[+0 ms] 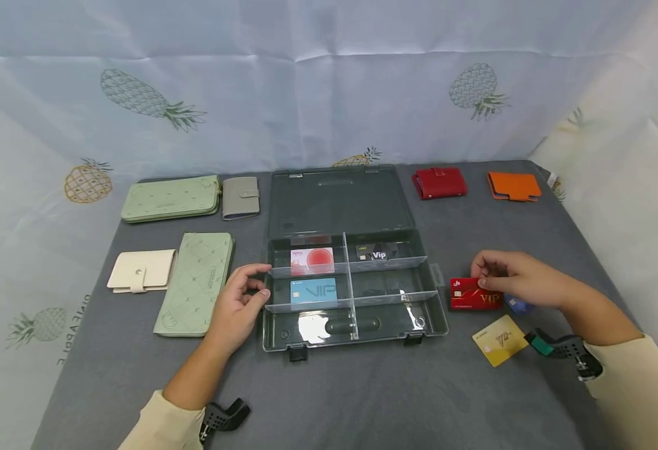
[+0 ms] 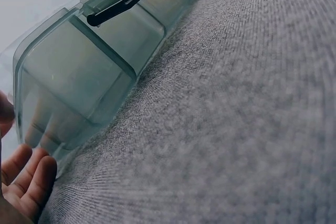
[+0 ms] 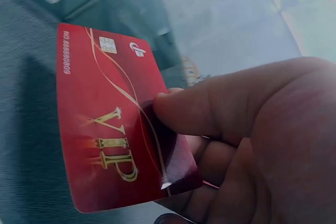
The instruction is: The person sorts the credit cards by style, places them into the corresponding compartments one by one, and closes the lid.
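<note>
Between thumb and fingers, my right hand (image 1: 511, 275) pinches a red VIP card (image 1: 466, 295), held right of a dark transparent divided box (image 1: 393, 285). The right wrist view shows the red card (image 3: 105, 124) with its gold lettering facing the camera, thumb on its face. My left hand (image 1: 239, 309) rests at the box's left side, fingers loosely bent and fingertips at the wall. In the box, a pink-and-white card (image 1: 312, 259) lies in the back left compartment, a blue VIP card (image 1: 313, 291) in the middle left, and a black Vip card (image 1: 376, 252) in the back right.
Near my right wrist lie a yellow card (image 1: 500, 340) and a partly hidden blue card (image 1: 517, 305). Green wallets (image 1: 196, 284), a cream wallet (image 1: 142, 270) and a grey card holder (image 1: 241, 199) are left. Red (image 1: 440, 182) and orange (image 1: 513, 185) wallets lie back right.
</note>
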{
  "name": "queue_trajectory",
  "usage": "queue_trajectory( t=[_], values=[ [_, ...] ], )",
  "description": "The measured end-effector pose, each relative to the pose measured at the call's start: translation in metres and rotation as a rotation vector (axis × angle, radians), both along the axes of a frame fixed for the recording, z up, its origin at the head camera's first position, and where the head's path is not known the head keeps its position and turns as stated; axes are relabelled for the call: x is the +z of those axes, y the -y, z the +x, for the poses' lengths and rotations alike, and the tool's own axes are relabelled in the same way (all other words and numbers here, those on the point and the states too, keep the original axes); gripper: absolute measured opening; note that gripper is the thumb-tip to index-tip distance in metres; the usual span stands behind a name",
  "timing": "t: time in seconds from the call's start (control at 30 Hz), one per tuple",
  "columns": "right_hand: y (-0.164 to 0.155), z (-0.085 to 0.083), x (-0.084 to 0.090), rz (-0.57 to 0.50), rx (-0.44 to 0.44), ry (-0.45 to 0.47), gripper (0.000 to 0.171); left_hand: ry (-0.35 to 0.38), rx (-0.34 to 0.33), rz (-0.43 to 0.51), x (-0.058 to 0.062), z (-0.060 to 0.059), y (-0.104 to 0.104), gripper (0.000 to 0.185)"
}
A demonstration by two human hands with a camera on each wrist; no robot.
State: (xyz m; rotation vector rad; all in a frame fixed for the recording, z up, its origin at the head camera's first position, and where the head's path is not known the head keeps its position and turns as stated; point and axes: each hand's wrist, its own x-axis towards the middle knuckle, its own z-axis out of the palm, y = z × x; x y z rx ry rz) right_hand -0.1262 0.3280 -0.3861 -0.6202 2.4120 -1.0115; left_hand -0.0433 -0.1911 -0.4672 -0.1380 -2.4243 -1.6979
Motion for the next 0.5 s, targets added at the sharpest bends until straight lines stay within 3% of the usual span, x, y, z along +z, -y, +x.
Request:
queue_trajectory(
  t=[0.23,0.5],
  values=[
    [0.006,-0.007,0.018,-0.005,0.036,-0.034,0.01,-0.006,-0.005,0.0,-0.001,-0.002,-0.001,0.044],
    [0.044,-0.022,0.03,-0.014,0.078,-0.064,0.01,-0.008,0.001,0.009,0.0,0.0,-0.001,0.043]
  ],
)
